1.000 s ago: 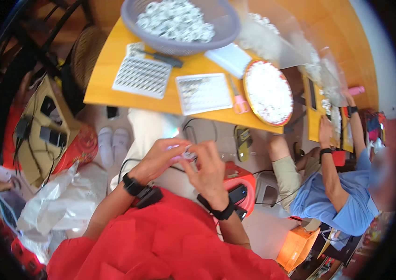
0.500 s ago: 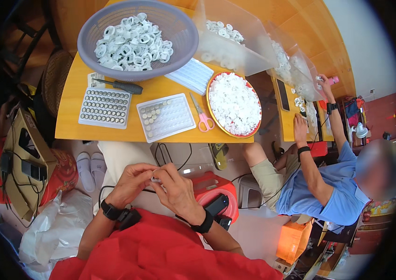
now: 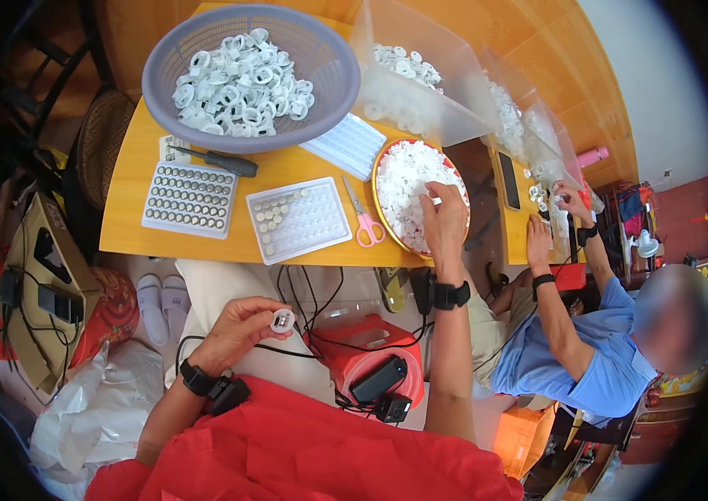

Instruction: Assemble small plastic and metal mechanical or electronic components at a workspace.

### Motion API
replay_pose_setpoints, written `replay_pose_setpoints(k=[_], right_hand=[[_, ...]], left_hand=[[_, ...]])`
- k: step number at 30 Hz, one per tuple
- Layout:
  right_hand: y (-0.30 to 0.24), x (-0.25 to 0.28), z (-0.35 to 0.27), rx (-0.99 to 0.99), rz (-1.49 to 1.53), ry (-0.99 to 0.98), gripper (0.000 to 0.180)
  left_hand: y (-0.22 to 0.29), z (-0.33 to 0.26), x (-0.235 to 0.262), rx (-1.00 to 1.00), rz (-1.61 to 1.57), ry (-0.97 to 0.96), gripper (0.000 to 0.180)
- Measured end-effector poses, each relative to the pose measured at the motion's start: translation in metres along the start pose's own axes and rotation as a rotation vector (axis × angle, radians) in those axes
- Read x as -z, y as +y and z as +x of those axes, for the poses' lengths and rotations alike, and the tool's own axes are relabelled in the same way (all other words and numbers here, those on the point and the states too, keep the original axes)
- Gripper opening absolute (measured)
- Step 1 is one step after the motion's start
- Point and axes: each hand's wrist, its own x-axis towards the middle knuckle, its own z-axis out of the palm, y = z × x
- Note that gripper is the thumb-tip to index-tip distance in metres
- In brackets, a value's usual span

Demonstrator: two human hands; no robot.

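Note:
My left hand point(image 3: 235, 334) is over my lap, pinching a small round white plastic housing point(image 3: 283, 321) with metal-looking parts in its middle. Out over the table, my right hand point(image 3: 447, 221) reaches into a round red and gold-rimmed tray point(image 3: 379, 204) heaped with small white plastic pieces point(image 3: 408, 179). Its thumb and fingers bend together at the heap; what lies between their tips is not clear. Left of that tray lie pink-handled scissors point(image 3: 368, 227) and a white blister tray point(image 3: 304, 238) partly filled with button cells point(image 3: 269, 219).
A grey plastic basket point(image 3: 158, 83) of white ring-shaped parts stands behind a fuller cell tray point(image 3: 188, 199) and a screwdriver point(image 3: 233, 163). Translucent bins point(image 3: 421, 108) line the back. A co-worker in a blue shirt point(image 3: 571, 351) handles parts at the right. A red stool point(image 3: 362, 338) with cables stands below.
My right hand has left my left hand and moved up and right to the tray of white pieces. The left hand keeps the round housing, now turned into view. The co-worker's far hand has drawn nearer.

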Motion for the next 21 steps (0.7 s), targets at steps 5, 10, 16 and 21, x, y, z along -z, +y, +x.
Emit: replay_pose_setpoints(k=[5,10,16,21], right_hand=[[0.007,-0.010,0.006,-0.076,-0.077,-0.132,0.021],[0.013,-0.011,0.007,-0.062,0.016,-0.121,0.018],[0.021,-0.003,-0.002,-0.317,0.446,-0.130,0.014],[0.010,0.011,-0.013,-0.538,0.837,-0.192,0.020]], left_hand=[[0.000,0.000,0.003,-0.007,0.019,0.019,0.023],[-0.001,0.001,0.003,-0.002,0.022,0.007,0.022],[-0.005,-0.002,0.005,-0.025,0.029,-0.005,0.021],[-0.005,-0.007,0.007,-0.018,0.040,-0.012,0.022]])
